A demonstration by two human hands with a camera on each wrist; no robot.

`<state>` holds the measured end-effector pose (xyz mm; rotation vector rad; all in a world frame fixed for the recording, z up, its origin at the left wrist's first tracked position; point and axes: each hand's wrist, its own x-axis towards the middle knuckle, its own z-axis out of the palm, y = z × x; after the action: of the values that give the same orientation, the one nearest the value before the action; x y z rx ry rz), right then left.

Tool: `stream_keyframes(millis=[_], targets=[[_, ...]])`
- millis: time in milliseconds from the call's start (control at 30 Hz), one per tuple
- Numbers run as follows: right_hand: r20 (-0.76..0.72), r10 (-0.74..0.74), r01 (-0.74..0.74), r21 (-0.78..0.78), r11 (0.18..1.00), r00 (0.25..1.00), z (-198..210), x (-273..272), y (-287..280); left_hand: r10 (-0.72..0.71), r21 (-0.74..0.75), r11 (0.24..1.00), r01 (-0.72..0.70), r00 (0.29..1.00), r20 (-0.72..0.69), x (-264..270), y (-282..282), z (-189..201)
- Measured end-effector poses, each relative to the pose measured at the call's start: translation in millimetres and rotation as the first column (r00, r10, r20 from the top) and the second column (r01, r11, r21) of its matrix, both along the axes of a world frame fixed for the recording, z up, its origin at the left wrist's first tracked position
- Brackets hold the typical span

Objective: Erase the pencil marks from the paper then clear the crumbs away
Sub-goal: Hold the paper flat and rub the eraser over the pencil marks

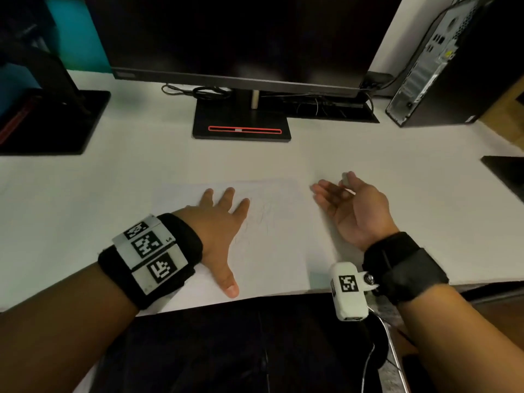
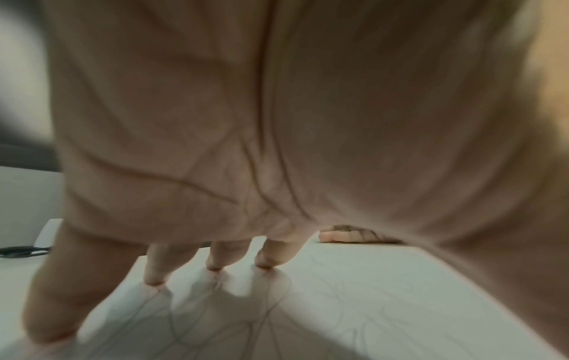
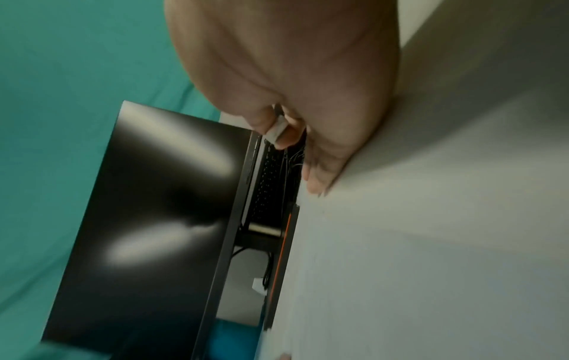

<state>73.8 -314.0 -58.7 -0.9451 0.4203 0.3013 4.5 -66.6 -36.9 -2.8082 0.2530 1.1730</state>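
A white sheet of paper (image 1: 272, 251) with faint pencil scribbles (image 1: 263, 217) lies on the white desk near its front edge. My left hand (image 1: 224, 219) rests flat on the paper's left part, fingers spread and straight; the left wrist view shows its fingertips (image 2: 212, 265) pressing the scribbled paper (image 2: 354, 304). My right hand (image 1: 351, 205) is just right of the paper, turned on its edge, pinching a small grey-white eraser (image 1: 345, 177) between thumb and forefinger. The right wrist view shows the eraser (image 3: 277, 132) in that pinch, with the little finger's side against the desk.
A black monitor (image 1: 241, 38) on a stand with a red-lined base (image 1: 243, 123) sits behind the paper. A second monitor base (image 1: 56, 120) is at the left, a computer tower (image 1: 442, 61) at back right, cables behind. A dark object (image 1: 507, 168) lies at the right edge.
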Motion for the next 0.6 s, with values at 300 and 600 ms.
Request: stream_keyframes(millis=[300, 600], targets=[[-0.166, 0.688, -0.693, 0.036, 0.720, 0.706, -6, -37, 49, -0.004, -0.028, 1.000, 0.004, 1.000, 0.002, 0, 1, -1], [0.038, -0.021, 0.018, 0.077, 0.997, 0.999, 6, 17, 13, 0.005, -0.038, 0.999, -0.005, 1.000, 0.005, -1, 2, 0]])
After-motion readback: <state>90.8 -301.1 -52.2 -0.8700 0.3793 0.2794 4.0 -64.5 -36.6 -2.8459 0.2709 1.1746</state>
